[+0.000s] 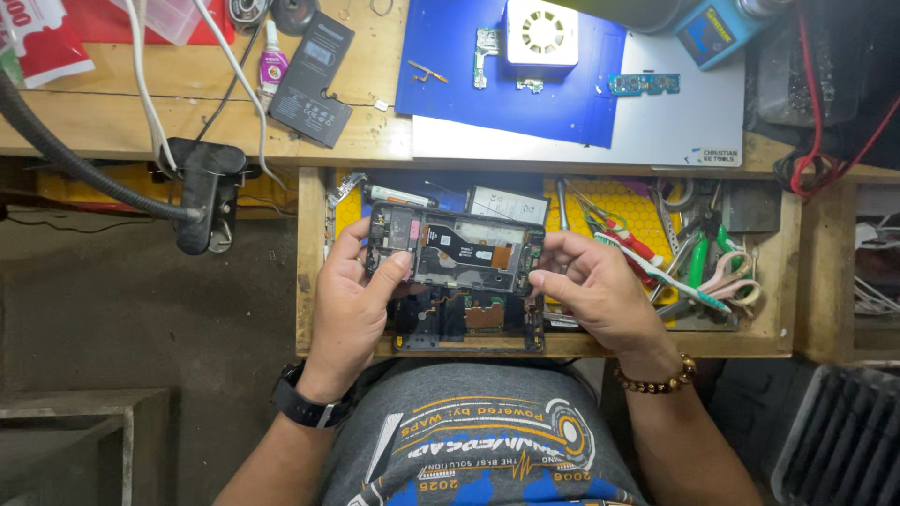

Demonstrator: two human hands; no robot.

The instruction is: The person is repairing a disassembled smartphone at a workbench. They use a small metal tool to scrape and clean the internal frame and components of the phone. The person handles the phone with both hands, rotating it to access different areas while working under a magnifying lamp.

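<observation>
1. Black frame and bare circuitry sit between my fingers: I am holding an opened phone (455, 248), back cover off, with both hands over the open wooden drawer (309, 281).

2. My left hand (352, 305) is closed on the phone's left short end, thumb pressed on the upper face near the edge and the other fingers curled behind, out of sight.

3. My right hand (591, 290) pinches the right short end, thumb and forefinger tips at the lower right corner, the rest of the fingers loosely bent. Neither hand is spread wide; both grips are snug on the phone.

4. The phone's long axis runs left to right across my view, roughly level, dipping slightly at the right. It lies directly between the two hands, so neither is nearer; each has one end.

5. Just below the phone, inside the drawer, lies a second stripped phone body (469, 323), parallel to the first and partly hidden by it and by my palms. I cannot tell whether the two touch.

6. To the right in the drawer, near my right hand, are a toothbrush (656, 272), red-handled cutters (623, 234) and green-handled pliers (698, 258).

7. Further out, on the bench, sit a blue mat (450, 84), a white small fan (542, 36) and a dark battery pack (312, 80).
</observation>
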